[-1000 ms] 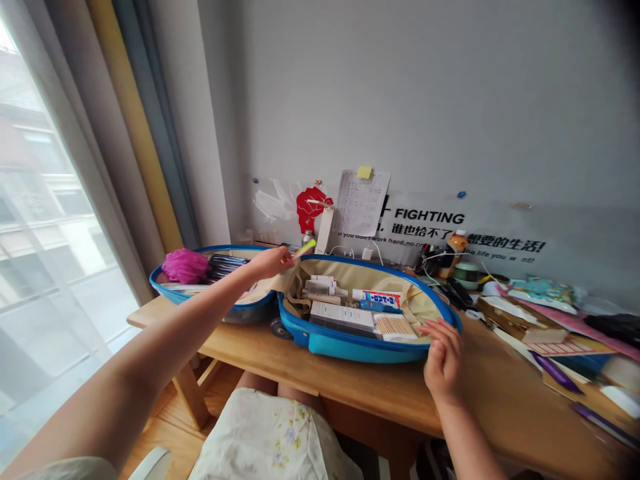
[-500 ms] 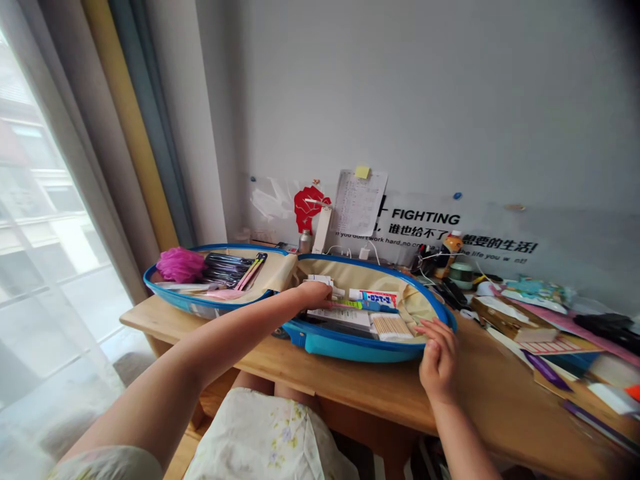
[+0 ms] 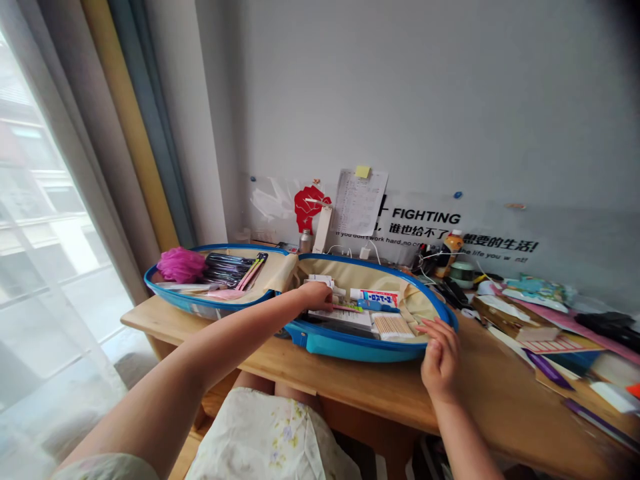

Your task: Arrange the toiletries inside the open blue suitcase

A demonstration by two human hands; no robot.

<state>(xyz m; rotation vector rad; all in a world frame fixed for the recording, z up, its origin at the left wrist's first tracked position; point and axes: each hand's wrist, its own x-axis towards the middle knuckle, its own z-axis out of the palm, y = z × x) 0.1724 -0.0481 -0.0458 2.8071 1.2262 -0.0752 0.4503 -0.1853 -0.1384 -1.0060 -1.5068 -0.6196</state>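
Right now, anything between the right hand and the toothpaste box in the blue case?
Yes. The blue rim of the case runs just in front of the right hand, and past it the pack of cotton swabs lies on the way to the toothpaste box.

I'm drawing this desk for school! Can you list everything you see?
suitcase: one, blue, open on the desk
wooden desk: one, light brown, under the suitcase
bath puff: one, pink, in the suitcase's left half
toothpaste box: one, white, red and blue, in the right half
cotton swab pack: one, pale wood colour, in the right half
tubes: several, white, in the right half
paper list: one, white, on the wall
fist cutout: one, red, on the wall
left hand: one, on the tubes
right hand: one, by the suitcase's front rim
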